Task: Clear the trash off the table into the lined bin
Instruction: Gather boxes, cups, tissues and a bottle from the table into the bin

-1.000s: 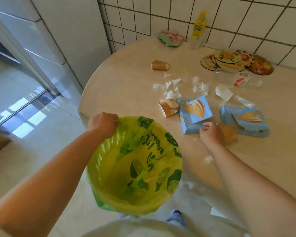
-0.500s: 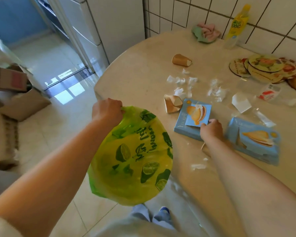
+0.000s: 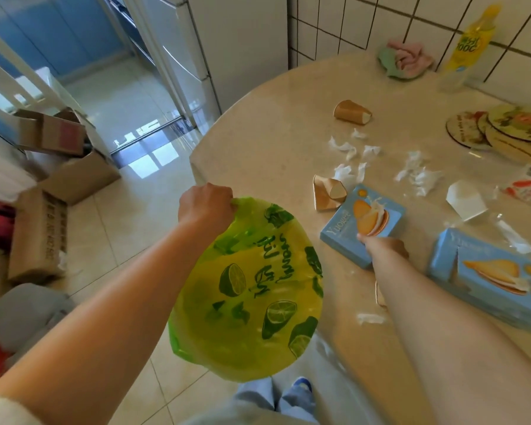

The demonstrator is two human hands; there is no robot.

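My left hand [image 3: 206,204] grips the rim of the bin with its lime-printed green liner [image 3: 249,289], held just off the near-left edge of the table [image 3: 273,142]. My right hand [image 3: 385,245] is closed on the near corner of a blue biscuit box [image 3: 344,231]. A second blue box [image 3: 485,277] lies to its right. A crushed paper cup [image 3: 325,191] sits beside the first box, and another cup [image 3: 351,112] lies farther back. Torn tissue scraps [image 3: 417,174] are scattered mid-table. A brown piece [image 3: 379,294] shows partly under my right forearm.
A yellow bottle [image 3: 469,44], a folded cloth [image 3: 405,61] and round mats [image 3: 503,130] stand near the tiled wall. A white paper piece [image 3: 465,200] and clear wrapper [image 3: 514,237] lie right of centre. Cardboard boxes [image 3: 52,191] crowd the floor at left.
My right hand has moved from the brown piece onto the left blue box. The view has swung left, and the bin has tilted with its mouth turned more toward the table.
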